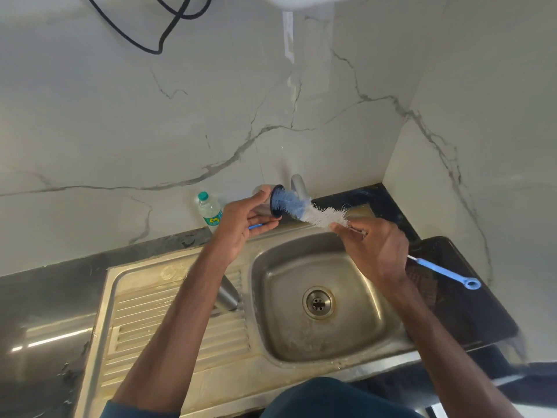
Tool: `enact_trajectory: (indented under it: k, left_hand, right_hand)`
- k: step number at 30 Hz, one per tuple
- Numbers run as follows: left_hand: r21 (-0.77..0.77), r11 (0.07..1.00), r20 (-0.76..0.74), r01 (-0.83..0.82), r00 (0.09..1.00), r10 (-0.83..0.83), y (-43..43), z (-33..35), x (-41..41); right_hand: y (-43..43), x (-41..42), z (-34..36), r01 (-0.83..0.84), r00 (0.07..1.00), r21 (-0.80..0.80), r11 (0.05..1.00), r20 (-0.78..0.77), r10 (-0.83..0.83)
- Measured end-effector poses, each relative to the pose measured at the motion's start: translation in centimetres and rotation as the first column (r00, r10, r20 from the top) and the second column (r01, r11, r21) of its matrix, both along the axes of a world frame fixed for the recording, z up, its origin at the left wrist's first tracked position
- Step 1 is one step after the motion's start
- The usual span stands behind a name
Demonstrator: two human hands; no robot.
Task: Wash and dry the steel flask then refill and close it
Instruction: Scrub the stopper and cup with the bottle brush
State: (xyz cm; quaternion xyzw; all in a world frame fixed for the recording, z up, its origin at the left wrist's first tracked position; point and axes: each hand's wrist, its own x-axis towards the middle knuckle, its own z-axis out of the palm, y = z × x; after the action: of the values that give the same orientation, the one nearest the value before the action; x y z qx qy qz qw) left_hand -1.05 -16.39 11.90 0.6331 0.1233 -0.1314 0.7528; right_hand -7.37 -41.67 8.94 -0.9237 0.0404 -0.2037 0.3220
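Above the sink (pixel 355 327), toward its 12 o'clock edge: the left hand (pixel 241 224) curls fingers and thumb round a dark-rimmed steel cap (pixel 275 211), seemingly the flask's lid, its mouth facing 4 o'clock. The right hand (pixel 376 251) pinches the wire stem of the bottle brush (pixel 322 215). The brush's long axis runs from 10 o'clock, bristles inside the cap, to 4 o'clock. The steel flask (pixel 227 294) rests on the drainboard (pixel 168 327), at 7 o'clock from the cap, half hidden beneath the left forearm.
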Motion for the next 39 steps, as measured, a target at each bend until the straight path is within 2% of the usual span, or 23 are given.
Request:
enact_trajectory:
  k: [2, 3, 5, 7, 9, 12, 13, 16, 18, 20, 22, 25, 27, 28, 31, 34, 37, 39]
  left_hand:
    - [0.007, 1.000, 0.016, -0.005, 1.000, 0.005, -0.1, -0.1, 0.2]
    - [0.016, 1.000, 0.021, -0.010, 1.000, 0.009, -0.3, -0.1, 0.2]
    - [0.033, 0.999, 0.023, -0.034, 0.999, 0.033, -0.5, -0.4, 0.4]
    - [0.040, 0.997, 0.008, -0.062, 0.998, 0.062, -0.5, -0.8, 0.3]
    - [0.033, 0.998, -0.013, -0.056, 0.998, 0.057, -0.4, -1.2, 0.2]
    - [0.000, 1.000, 0.001, 0.021, 1.000, -0.021, -0.3, -1.1, -0.2]
    - [-0.012, 0.999, 0.019, 0.031, 0.999, -0.031, -0.2, -0.8, -0.2]
    - [-0.020, 1.000, 0.054, 0.000, 0.999, 0.001, 0.3, -0.6, 0.2]
    - [-0.003, 1.000, 0.046, -0.031, 0.998, 0.031, 0.6, -0.9, 0.3]
    - [-0.011, 1.000, 0.038, -0.004, 0.999, 0.004, 0.9, -1.4, 0.3]
    - [-0.066, 0.996, 0.058, 0.057, 0.997, -0.054, 0.8, -1.3, 0.0]
    - [-0.084, 0.995, 0.081, 0.053, 0.996, -0.047, 0.6, -1.0, 0.1]
    - [-0.029, 0.999, 0.079, -0.014, 0.997, 0.016, 0.8, -1.7, 0.3]
    - [-0.024, 1.000, 0.069, -0.021, 0.997, 0.022, 1.0, -2.1, 0.3]
    - [-0.158, 0.983, 0.035, 0.094, 0.995, -0.089, 1.3, -2.8, -0.1]
    - [-0.263, 0.962, 0.053, 0.074, 0.997, -0.062, 1.4, -2.8, -0.2]
    - [-0.180, 0.983, 0.079, -0.024, 0.996, 0.038, 1.8, -2.9, 0.2]
    - [-0.112, 0.994, 0.092, -0.015, 0.995, 0.025, 1.5, -3.0, -0.1]
  right_hand:
    - [0.2, -0.2, -0.3, -0.027, 0.999, -0.160, 0.987, 0.042, 0.034]
    - [0.3, -0.4, -0.6, -0.084, 0.994, -0.189, 0.978, 0.047, 0.095]
    - [0.6, -1.0, -0.4, -0.218, 0.971, -0.175, 0.960, 0.064, 0.232]
    - [0.7, -1.4, 0.4, -0.273, 0.950, -0.127, 0.954, 0.123, 0.288]
    - [0.2, -1.1, 1.1, -0.244, 0.958, -0.079, 0.966, 0.135, 0.253]
    - [-0.3, -0.3, 0.4, -0.091, 0.996, -0.096, 0.991, -0.014, 0.090]
    - [-0.2, -0.4, 0.0, -0.091, 0.995, -0.119, 0.989, -0.059, 0.085]
    - [0.5, -1.4, 0.0, -0.273, 0.961, -0.097, 0.957, -0.073, 0.267]
    - [0.6, -1.7, 1.0, -0.316, 0.949, -0.032, 0.948, -0.029, 0.315]
    - [0.0, -0.9, 1.6, -0.232, 0.973, 0.036, 0.972, -0.003, 0.233]
    - [-0.4, -0.4, 1.3, -0.150, 0.985, 0.036, 0.988, -0.076, 0.153]
    - [0.0, -1.3, 0.5, -0.258, 0.957, -0.023, 0.966, -0.145, 0.252]
    - [0.5, -1.7, 1.0, -0.336, 0.937, -0.028, 0.941, -0.108, 0.331]
    - [0.4, -1.6, 1.6, -0.322, 0.944, -0.014, 0.947, -0.077, 0.320]
    - [-0.1, -0.8, 1.9, -0.182, 0.980, 0.041, 0.982, -0.070, 0.185]
    - [0.5, -1.5, 1.0, -0.223, 0.970, -0.048, 0.974, -0.107, 0.217]
    - [1.0, -2.5, 0.9, -0.285, 0.956, -0.057, 0.957, -0.083, 0.280]
    - [0.9, -2.1, 1.4, -0.240, 0.969, -0.012, 0.971, -0.066, 0.238]
